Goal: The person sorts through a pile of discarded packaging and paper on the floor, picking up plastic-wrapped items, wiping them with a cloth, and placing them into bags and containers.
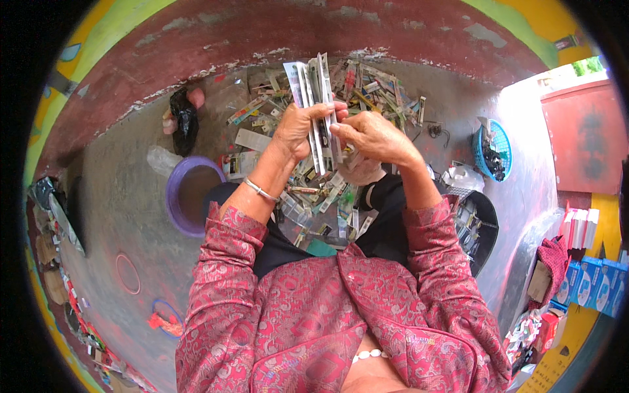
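My left hand is wrapped round a bundle of long, narrow printed card strips, held upright in front of me. The strips fan slightly apart at the top. From the other side, my right hand has its fingers curled and the thumb and forefinger pinched at the bundle's right edge. Below and behind the bundle, a wide heap of similar printed strips and packaging covers the floor, reaching in between my legs.
A purple basin stands to the left, near a clear plastic bag and a black bag. Rightward are a black tub of packaging and a blue basket. Blue boxes line the right wall.
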Action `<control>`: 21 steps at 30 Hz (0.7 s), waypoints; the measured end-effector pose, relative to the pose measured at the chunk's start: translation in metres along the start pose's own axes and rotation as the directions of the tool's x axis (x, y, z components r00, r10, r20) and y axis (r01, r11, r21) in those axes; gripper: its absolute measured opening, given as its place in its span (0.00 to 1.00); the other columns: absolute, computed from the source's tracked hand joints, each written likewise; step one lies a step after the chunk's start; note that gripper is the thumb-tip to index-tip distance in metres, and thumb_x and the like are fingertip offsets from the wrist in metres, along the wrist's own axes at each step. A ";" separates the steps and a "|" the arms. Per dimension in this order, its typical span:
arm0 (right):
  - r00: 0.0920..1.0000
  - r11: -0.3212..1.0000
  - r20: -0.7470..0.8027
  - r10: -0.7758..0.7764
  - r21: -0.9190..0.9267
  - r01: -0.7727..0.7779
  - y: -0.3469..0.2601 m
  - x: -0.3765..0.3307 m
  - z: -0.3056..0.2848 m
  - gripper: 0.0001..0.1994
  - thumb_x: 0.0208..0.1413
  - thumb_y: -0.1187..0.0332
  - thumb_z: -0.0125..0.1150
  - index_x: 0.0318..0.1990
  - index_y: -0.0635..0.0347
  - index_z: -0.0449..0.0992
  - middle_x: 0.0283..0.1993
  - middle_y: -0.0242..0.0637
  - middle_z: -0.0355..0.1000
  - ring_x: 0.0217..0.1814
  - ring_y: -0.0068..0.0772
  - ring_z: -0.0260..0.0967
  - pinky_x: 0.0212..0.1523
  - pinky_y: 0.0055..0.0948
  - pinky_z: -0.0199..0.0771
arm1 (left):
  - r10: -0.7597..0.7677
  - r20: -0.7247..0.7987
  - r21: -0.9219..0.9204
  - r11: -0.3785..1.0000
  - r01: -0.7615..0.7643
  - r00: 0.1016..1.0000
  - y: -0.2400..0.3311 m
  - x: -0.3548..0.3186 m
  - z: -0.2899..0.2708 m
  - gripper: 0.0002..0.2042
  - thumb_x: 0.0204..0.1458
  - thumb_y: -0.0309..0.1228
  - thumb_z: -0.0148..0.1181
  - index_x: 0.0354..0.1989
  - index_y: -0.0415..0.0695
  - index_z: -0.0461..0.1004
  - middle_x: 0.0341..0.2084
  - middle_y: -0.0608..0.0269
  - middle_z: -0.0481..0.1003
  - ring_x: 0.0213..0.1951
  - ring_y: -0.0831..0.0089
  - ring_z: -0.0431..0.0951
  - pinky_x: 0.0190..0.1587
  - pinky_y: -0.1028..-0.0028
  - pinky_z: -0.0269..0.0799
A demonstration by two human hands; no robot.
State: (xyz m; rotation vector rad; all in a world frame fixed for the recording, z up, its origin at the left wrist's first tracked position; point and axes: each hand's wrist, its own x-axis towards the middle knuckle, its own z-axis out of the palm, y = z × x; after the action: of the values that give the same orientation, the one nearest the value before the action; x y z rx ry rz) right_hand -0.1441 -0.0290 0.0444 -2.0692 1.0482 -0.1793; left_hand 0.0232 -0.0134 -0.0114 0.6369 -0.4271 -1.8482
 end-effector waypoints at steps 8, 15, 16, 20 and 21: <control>0.989 0.999 -0.145 0.036 0.013 -0.034 0.007 -0.003 -0.006 0.27 0.46 0.45 0.53 0.23 0.68 0.75 0.14 0.46 0.64 0.17 0.35 0.64 0.25 0.34 0.64 | 0.009 -0.175 0.075 0.997 0.004 0.984 -0.003 0.001 0.003 0.11 0.43 0.26 0.62 0.34 0.34 0.72 0.28 0.55 0.75 0.31 0.71 0.76 0.35 0.72 0.75; 0.993 0.996 -0.117 -0.031 0.082 0.041 0.009 0.001 -0.002 0.15 0.47 0.63 0.52 0.28 0.72 0.73 0.18 0.39 0.68 0.25 0.21 0.64 0.28 0.28 0.66 | -0.035 0.017 0.024 0.999 0.035 0.999 -0.001 -0.001 0.000 0.17 0.47 0.32 0.59 0.42 0.32 0.68 0.34 0.55 0.74 0.36 0.69 0.76 0.40 0.70 0.74; 0.992 0.997 -0.130 -0.012 0.077 0.022 0.008 -0.001 -0.002 0.15 0.46 0.63 0.53 0.27 0.72 0.73 0.18 0.40 0.67 0.24 0.21 0.64 0.28 0.28 0.66 | -0.046 0.030 0.030 0.999 0.045 0.998 -0.001 -0.001 -0.001 0.18 0.46 0.32 0.60 0.42 0.32 0.68 0.34 0.55 0.74 0.37 0.69 0.76 0.41 0.70 0.74; 0.965 1.000 -0.262 -0.016 -0.029 0.009 -0.001 -0.002 0.000 0.14 0.42 0.63 0.52 0.25 0.67 0.75 0.21 0.54 0.68 0.26 0.52 0.68 0.31 0.40 0.67 | 0.012 0.120 0.015 1.000 -0.014 0.993 0.001 -0.002 0.005 0.21 0.44 0.27 0.58 0.46 0.30 0.65 0.39 0.51 0.72 0.41 0.66 0.74 0.47 0.69 0.70; 0.958 0.999 -0.287 -0.014 -0.050 -0.001 -0.001 -0.002 0.000 0.14 0.42 0.63 0.51 0.25 0.66 0.75 0.21 0.54 0.68 0.27 0.51 0.69 0.31 0.40 0.67 | 0.028 0.155 -0.011 1.000 -0.027 0.987 0.001 -0.001 0.006 0.21 0.43 0.26 0.57 0.47 0.30 0.64 0.41 0.50 0.71 0.42 0.65 0.74 0.49 0.68 0.69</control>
State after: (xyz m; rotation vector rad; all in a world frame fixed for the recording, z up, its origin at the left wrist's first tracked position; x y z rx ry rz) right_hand -0.1449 -0.0265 0.0453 -2.1341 1.2293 -0.4739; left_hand 0.0207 -0.0128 -0.0056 0.4800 -0.5272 -1.8792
